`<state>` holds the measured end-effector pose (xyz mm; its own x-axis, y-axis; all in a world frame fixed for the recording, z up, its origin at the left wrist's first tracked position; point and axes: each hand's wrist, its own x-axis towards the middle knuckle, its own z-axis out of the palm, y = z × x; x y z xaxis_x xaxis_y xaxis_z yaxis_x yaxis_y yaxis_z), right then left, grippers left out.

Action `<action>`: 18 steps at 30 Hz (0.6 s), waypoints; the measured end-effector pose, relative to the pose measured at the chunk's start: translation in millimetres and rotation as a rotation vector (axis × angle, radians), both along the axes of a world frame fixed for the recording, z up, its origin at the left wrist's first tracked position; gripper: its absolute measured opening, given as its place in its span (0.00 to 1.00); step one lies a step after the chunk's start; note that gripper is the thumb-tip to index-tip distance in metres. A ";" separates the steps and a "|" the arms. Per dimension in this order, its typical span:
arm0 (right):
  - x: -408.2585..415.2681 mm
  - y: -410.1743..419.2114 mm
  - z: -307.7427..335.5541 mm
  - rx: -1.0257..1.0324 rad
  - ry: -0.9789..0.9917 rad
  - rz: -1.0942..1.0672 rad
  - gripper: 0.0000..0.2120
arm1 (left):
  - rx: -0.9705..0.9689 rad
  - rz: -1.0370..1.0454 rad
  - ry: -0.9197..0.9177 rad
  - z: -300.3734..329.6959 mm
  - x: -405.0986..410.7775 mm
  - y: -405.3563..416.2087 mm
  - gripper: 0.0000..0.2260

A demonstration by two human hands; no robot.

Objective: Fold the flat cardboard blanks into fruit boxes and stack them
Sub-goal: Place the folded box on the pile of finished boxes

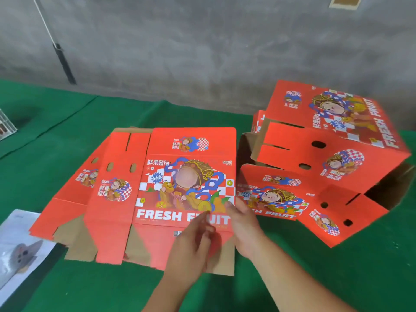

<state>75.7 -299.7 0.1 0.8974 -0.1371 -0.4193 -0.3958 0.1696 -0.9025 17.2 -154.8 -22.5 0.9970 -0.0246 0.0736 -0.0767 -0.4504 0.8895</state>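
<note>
The top flat red printed cardboard blank [180,188] lies unfolded at frame centre on a pile of blanks. The left hand [193,239] and right hand [244,224] rest at its near right corner; blur hides their grip. At right, two folded red fruit boxes [326,154] are stacked on the green-covered bench [292,289], so judging by the pile, most work remains.

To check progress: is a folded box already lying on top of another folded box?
Yes, one folded box lies tilted on a lower folded box, right of the flat blank.
</note>
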 end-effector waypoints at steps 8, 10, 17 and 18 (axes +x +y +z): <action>-39.6 -93.7 51.7 -0.006 -0.341 -0.088 0.12 | 0.073 0.452 -0.240 16.3 23.7 39.2 0.18; -59.2 -112.3 55.9 -0.033 -0.401 -0.103 0.13 | 0.132 0.541 -0.223 24.2 28.1 44.8 0.28; -114.5 -165.5 57.3 -0.016 -0.438 -0.263 0.14 | -0.211 0.292 -0.164 27.1 35.5 43.6 0.25; -119.0 -171.4 55.7 -0.007 -0.419 -0.300 0.14 | -0.256 0.260 -0.155 26.7 32.9 36.8 0.20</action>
<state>-43.3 -471.1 55.8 0.9091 -0.4155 -0.0304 0.0649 0.2133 -0.9748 50.1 -118.0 4.1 0.9442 0.2656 0.1949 -0.1318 -0.2375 0.9624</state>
